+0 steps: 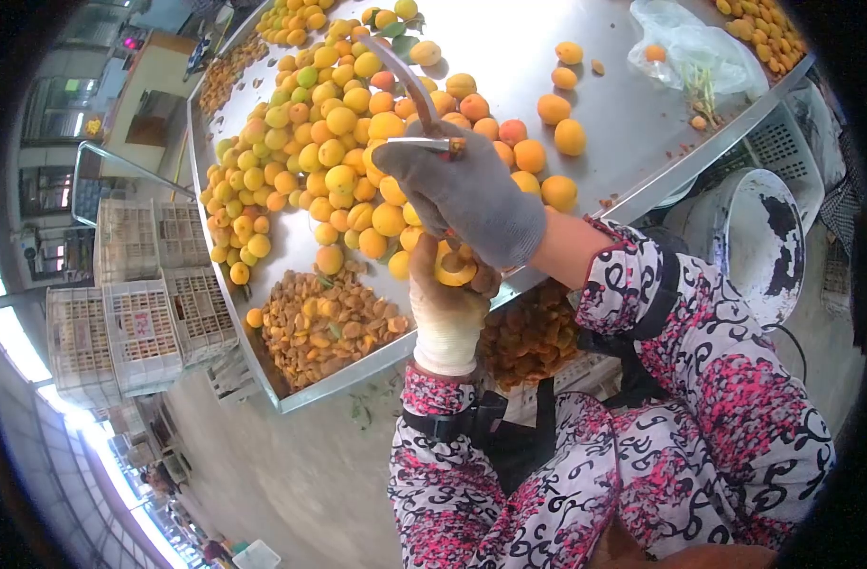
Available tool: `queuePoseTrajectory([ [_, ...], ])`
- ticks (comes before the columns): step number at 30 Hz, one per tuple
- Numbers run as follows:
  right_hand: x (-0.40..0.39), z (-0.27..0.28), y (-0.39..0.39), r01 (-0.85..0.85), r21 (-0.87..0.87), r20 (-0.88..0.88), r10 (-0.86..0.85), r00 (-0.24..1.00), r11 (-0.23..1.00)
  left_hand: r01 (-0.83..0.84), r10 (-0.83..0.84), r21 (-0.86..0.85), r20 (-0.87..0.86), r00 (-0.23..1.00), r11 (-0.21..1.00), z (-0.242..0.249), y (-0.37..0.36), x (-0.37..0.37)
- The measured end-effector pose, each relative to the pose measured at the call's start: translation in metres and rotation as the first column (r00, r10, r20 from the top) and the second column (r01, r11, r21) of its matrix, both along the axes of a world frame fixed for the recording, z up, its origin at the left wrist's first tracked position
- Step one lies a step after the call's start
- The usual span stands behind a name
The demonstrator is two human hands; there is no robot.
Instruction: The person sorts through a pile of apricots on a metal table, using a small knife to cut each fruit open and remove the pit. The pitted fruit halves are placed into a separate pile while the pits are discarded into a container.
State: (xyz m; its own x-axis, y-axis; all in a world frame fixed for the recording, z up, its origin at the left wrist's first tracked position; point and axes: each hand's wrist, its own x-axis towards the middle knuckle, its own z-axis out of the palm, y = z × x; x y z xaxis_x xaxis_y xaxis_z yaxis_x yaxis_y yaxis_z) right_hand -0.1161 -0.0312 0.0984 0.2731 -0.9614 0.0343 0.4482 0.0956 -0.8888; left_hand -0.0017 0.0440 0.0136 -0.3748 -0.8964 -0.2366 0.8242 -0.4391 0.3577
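My right hand, in a grey glove, is closed around a tool with a curved metal blade that points up and away to the left. Close below it, my left hand, with a white wrap at the wrist, grips an opened apricot near the tray's front edge. Behind both hands lies a large heap of orange and yellow-green apricots. A pile of brown pits sits in the tray's near left corner.
The metal tray holds several loose apricots and a plastic bag. Below its edge is a container of apricot halves. Crates stand at left; a worn metal bucket and a grey crate are at right.
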Motion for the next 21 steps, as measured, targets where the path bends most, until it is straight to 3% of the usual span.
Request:
queuePoseTrajectory([
  [1, 0.002, 0.001, 0.001, -0.002, 0.001, 0.001, 0.002, 1.000, 1.000, -0.002, 0.002, 0.001, 0.001, 1.000, 1.000, -0.001, 0.002, 0.000],
  [3, 0.004, 0.006, 0.004, 0.036, 0.169, 0.114, -0.055, 0.992, 0.985, -0.109, 0.084, 0.184, 0.139, 0.987, 0.977, 0.014, 0.004, -0.007],
  [4, 0.005, -0.003, 0.002, 0.033, 0.169, 0.115, -0.053, 0.992, 0.985, -0.171, 0.115, 0.267, 0.212, 0.970, 0.948, 0.024, 0.005, -0.011],
  [6, 0.005, -0.022, -0.009, -0.054, 0.251, 0.282, -0.020, 0.959, 0.966, -0.305, 0.156, 0.408, 0.360, 0.920, 0.860, 0.034, 0.006, -0.015],
  [7, 0.007, -0.025, -0.015, -0.122, 0.436, 0.413, -0.078, 0.907, 0.892, -0.308, 0.158, 0.407, 0.362, 0.919, 0.860, 0.030, 0.006, -0.011],
  [9, 0.007, -0.025, -0.016, -0.157, 0.468, 0.475, -0.098, 0.875, 0.869, 0.050, -0.044, 0.101, -0.054, 0.998, 0.994, 0.019, 0.004, 0.001],
  [12, 0.010, -0.026, -0.017, -0.214, 0.506, 0.546, -0.118, 0.830, 0.835, 0.177, -0.159, 0.070, -0.204, 0.966, 0.982, 0.015, 0.001, 0.007],
  [14, 0.011, -0.024, -0.016, -0.235, 0.512, 0.562, -0.115, 0.819, 0.827, 0.170, -0.166, 0.008, -0.166, 0.972, 0.985, 0.012, -0.001, 0.008],
  [16, 0.007, -0.016, -0.013, -0.161, 0.424, 0.451, -0.053, 0.891, 0.891, 0.168, -0.174, -0.056, -0.129, 0.976, 0.984, 0.012, -0.001, 0.007],
  [17, 0.003, -0.011, -0.010, -0.160, 0.423, 0.451, -0.054, 0.891, 0.892, 0.038, -0.040, 0.089, 0.024, 0.999, 0.995, 0.017, 0.000, 0.003],
  [18, -0.002, -0.005, -0.007, -0.125, 0.331, 0.324, 0.012, 0.946, 0.935, -0.114, 0.073, 0.211, 0.193, 0.978, 0.971, 0.022, -0.001, 0.000],
  [19, -0.005, -0.002, -0.004, -0.105, 0.230, 0.182, 0.064, 0.981, 0.968, -0.114, 0.074, 0.210, 0.192, 0.979, 0.971, 0.026, -0.002, -0.002],
  [20, 0.000, -0.007, -0.004, -0.106, 0.227, 0.179, 0.066, 0.982, 0.968, -0.196, 0.123, 0.186, 0.345, 0.930, 0.963, 0.029, -0.004, -0.003],
  [21, 0.007, -0.016, -0.005, 0.050, -0.091, -0.067, -0.057, 0.996, 0.995, -0.273, 0.171, 0.147, 0.489, 0.856, 0.951, 0.030, -0.005, -0.003],
])
